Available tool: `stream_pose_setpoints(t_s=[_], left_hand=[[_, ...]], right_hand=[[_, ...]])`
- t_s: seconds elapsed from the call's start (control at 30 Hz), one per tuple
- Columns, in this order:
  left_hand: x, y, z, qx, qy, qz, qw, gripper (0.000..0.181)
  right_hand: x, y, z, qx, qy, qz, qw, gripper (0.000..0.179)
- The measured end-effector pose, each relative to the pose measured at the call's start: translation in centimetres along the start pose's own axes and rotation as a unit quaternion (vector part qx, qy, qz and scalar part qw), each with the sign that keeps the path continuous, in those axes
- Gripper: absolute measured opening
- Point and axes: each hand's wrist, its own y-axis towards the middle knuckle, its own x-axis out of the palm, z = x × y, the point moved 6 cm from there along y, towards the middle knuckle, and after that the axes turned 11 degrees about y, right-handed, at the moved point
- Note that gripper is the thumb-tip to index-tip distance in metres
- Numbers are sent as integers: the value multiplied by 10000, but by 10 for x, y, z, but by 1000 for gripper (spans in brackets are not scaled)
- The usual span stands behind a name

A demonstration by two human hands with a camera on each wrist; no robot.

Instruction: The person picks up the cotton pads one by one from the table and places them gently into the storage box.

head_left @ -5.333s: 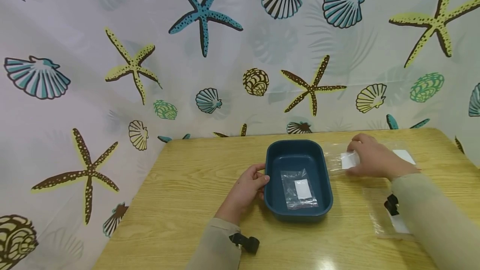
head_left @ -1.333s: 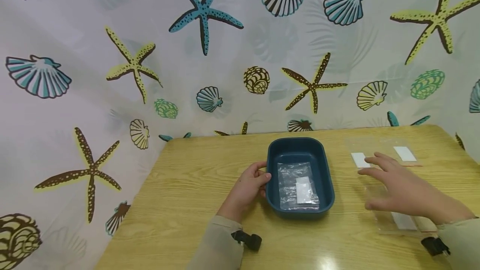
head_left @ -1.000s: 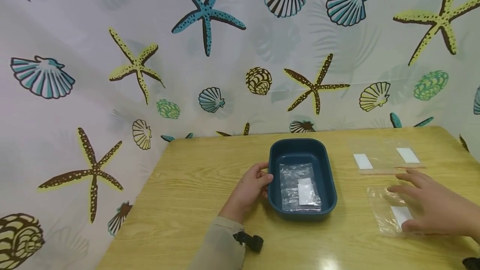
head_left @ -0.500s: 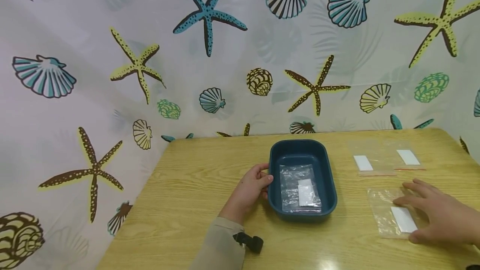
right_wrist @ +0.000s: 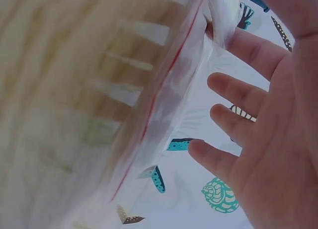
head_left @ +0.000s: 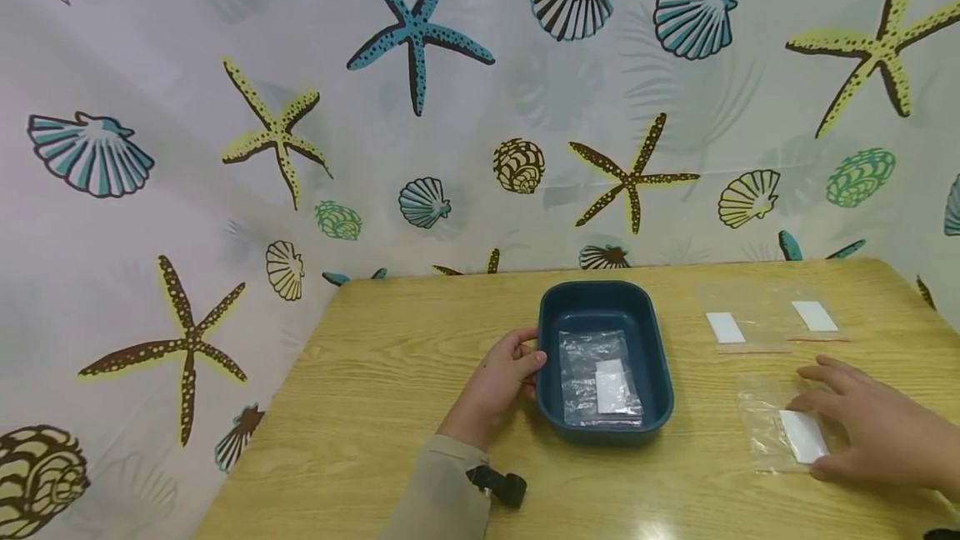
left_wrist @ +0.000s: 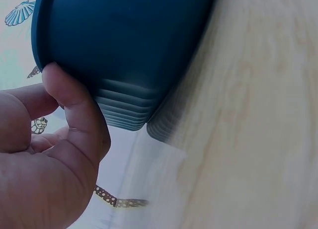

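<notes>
My left hand (head_left: 495, 377) grips the left side of a dark blue plastic container (head_left: 615, 435). In the left wrist view the thumb lies against its outer wall. Inside are clear zip-lock bags (head_left: 585, 373) with white rectangles, seemingly stacked; how many is unclear. On the right, my right hand (head_left: 881, 432) pinches another clear zip-lock bag (head_left: 804, 437) between thumb and index finger. In the right wrist view the bag's red zip line (right_wrist: 159, 90) runs past the fingers, the other fingers spread out. Part of this bag is hidden under the hand.
Two more clear zip-lock bags, a left one (head_left: 724, 327) and a right one (head_left: 814, 317), lie flat near the back right of the wooden table (head_left: 390, 340). A curtain (head_left: 465, 215) with shells and starfish hangs behind the table.
A bag behind the container's right side went into the container earlier. My right hand has since moved right and forward to the front bag, which has shifted slightly. The left hand keeps its hold.
</notes>
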Motion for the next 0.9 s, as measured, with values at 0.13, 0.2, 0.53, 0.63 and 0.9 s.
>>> stream_pose_setpoints(t_s=[0.13, 0.2, 0.53, 0.63, 0.9], left_hand=[[0, 0, -1, -20, 5, -1, 10000, 45], [0, 0, -2, -49, -16, 1, 10000, 45], [1, -2, -3, -17, -71, -34, 10000, 45], [1, -2, -2, -19, -74, -48, 10000, 45], [0, 0, -1, 9, 32, -16, 10000, 45]], right_hand=[[1, 0, -5, -111, -133, -68, 9998, 77], [1, 0, -8, -175, -235, -65, 9995, 74], [5, 2, -14, -201, -424, -285, 9985, 100], [6, 1, -13, -158, -374, -275, 9988, 105], [2, 5, -17, -206, -375, -155, 9990, 87]])
